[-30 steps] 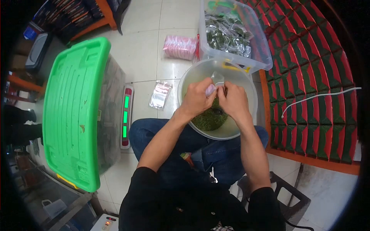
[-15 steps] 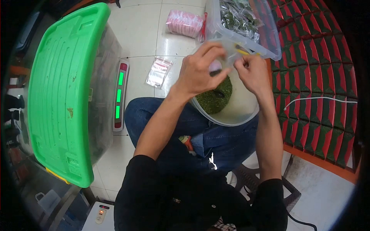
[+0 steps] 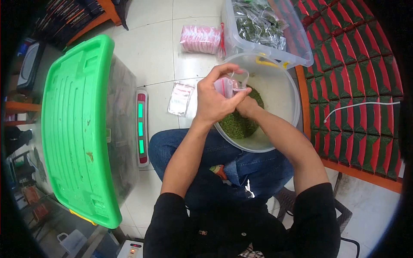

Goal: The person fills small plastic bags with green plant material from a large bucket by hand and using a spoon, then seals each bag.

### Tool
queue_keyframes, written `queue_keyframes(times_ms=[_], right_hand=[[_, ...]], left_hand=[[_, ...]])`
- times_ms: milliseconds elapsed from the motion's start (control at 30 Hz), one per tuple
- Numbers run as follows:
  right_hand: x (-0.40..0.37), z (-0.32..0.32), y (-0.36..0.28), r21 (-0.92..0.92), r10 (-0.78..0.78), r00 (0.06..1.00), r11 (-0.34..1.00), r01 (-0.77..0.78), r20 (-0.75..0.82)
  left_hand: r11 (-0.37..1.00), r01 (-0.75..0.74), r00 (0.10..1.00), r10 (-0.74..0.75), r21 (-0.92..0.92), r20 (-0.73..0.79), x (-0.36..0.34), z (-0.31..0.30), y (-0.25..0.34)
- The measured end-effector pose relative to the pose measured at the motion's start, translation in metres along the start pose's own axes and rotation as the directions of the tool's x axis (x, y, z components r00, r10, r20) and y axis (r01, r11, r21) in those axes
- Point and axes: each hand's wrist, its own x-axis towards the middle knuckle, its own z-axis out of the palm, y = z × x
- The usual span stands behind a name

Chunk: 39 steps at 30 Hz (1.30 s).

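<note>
The left hand [image 3: 214, 102] is closed around a small clear bag [image 3: 226, 86], fingers curled over its top and thumb against its side. The bag is see-through plastic with a pink-red band across it, and its upper part stands up pale and crumpled above the knuckles. It is held over the near left part of a big pale bowl [image 3: 287, 92], just above a heap of green leaves [image 3: 238, 125].

The right hand [image 3: 248, 105] sits low beside the bag, touching the leaf heap. Its fingers are tucked behind the left hand and the bag, so I cannot tell whether they pinch anything or lie loose. Whether the bag has any leaves in it is also hard to make out.

The bowl rests on the person's lap, and its near rim is covered by both forearms. Its right half is bare and open. Its far rim is up against a clear bin [image 3: 275, 53] full of filled packets [image 3: 258, 21], cut off by the top edge.

On the floor [image 3: 150, 47] left of the bowl lie loose empty bags [image 3: 180, 99]. A pink stack [image 3: 200, 38] sits farther off, and a scale [image 3: 141, 127] with green lights lies beside the knee. Beyond the scale stands a tub under a green lid [image 3: 73, 129]. Red and green boxes [image 3: 357, 77] wall off the right side, with a white cable [image 3: 365, 105] across them.
</note>
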Motion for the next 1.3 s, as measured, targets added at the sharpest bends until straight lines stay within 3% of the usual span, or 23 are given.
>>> queue_keyframes(times_ms=[133,167,233,300,433,600,700,733,767,833,867,900,967,1100,1167,1200,1233,1300], right_hand=[[-0.018,-0.021,-0.017,-0.060,0.012,0.996,0.998,-0.007,0.086],[-0.020,-0.025,-0.017,-0.146,-0.043,0.990,0.987,0.063,0.133],[-0.019,-0.017,-0.005,-0.222,-0.078,0.979,0.968,0.120,0.188],[-0.009,-0.007,-0.002,-0.120,-0.093,0.993,0.988,0.101,0.067],[-0.003,0.003,0.001,-0.034,-0.050,0.997,0.998,0.052,0.060],[-0.009,0.036,-0.002,0.148,-0.228,0.969,0.960,0.240,-0.091],[-0.010,0.043,-0.003,0.227,-0.308,0.925,0.907,0.356,-0.223],[-0.033,-0.005,-0.021,0.492,-0.193,0.974,0.863,0.111,0.119],[-0.046,-0.025,-0.027,0.494,-0.194,0.974,0.862,0.114,0.113],[-0.062,-0.049,-0.023,0.915,-0.166,0.975,0.398,-0.069,0.146],[-0.064,-0.054,-0.017,0.955,-0.208,0.962,0.272,-0.115,0.175],[-0.069,-0.062,-0.015,0.957,-0.207,0.965,0.273,-0.101,0.161],[-0.083,-0.073,-0.011,0.977,-0.185,0.961,-0.007,-0.213,0.208],[-0.113,-0.085,-0.011,0.980,-0.255,0.956,-0.095,-0.173,0.144],[-0.130,-0.092,-0.009,0.986,-0.238,0.969,-0.127,-0.106,0.074],[-0.138,-0.097,-0.005,0.979,-0.199,0.980,-0.197,-0.052,0.012],[-0.147,-0.106,0.000,0.987,-0.049,0.997,-0.155,0.051,-0.059],[-0.168,-0.128,0.010,0.949,0.200,0.935,-0.060,0.309,-0.291]], left_hand=[[0.985,0.105,0.994,-0.098,-0.136,0.055,0.001,-0.001,-0.004],[0.982,0.120,0.992,-0.113,-0.148,0.053,0.001,-0.002,-0.005],[0.983,0.168,0.983,-0.162,-0.071,0.087,0.003,-0.001,-0.006],[0.988,0.102,0.994,-0.097,-0.118,0.048,0.006,0.004,-0.008],[0.977,0.160,0.987,-0.158,-0.141,0.025,0.003,0.004,-0.008],[0.988,0.136,0.988,-0.130,-0.075,0.082,0.004,0.001,-0.011],[0.996,0.028,0.999,-0.026,-0.090,0.028,0.003,0.004,-0.015],[0.993,0.104,0.993,-0.101,-0.058,0.055,0.002,0.002,-0.013],[0.984,0.176,0.982,-0.174,-0.022,0.078,0.001,0.001,-0.011],[0.990,0.141,0.989,-0.139,-0.027,0.048,0.002,0.003,-0.007],[0.993,0.113,0.994,-0.113,-0.034,0.016,0.002,0.004,-0.006],[0.995,0.099,0.995,-0.098,-0.033,0.018,0.002,0.004,-0.006],[0.997,0.054,0.998,-0.055,-0.048,-0.026,0.002,0.008,-0.006],[0.999,0.024,0.999,-0.025,-0.046,-0.031,-0.003,0.008,0.000],[0.995,0.087,0.996,-0.087,-0.045,-0.009,-0.003,0.008,0.005],[0.995,-0.080,0.996,0.082,0.067,-0.024,-0.003,0.008,-0.002],[0.992,-0.103,0.993,0.107,0.073,-0.043,-0.002,0.008,0.001],[0.994,0.033,0.999,-0.032,0.103,-0.003,-0.008,0.010,0.009]])
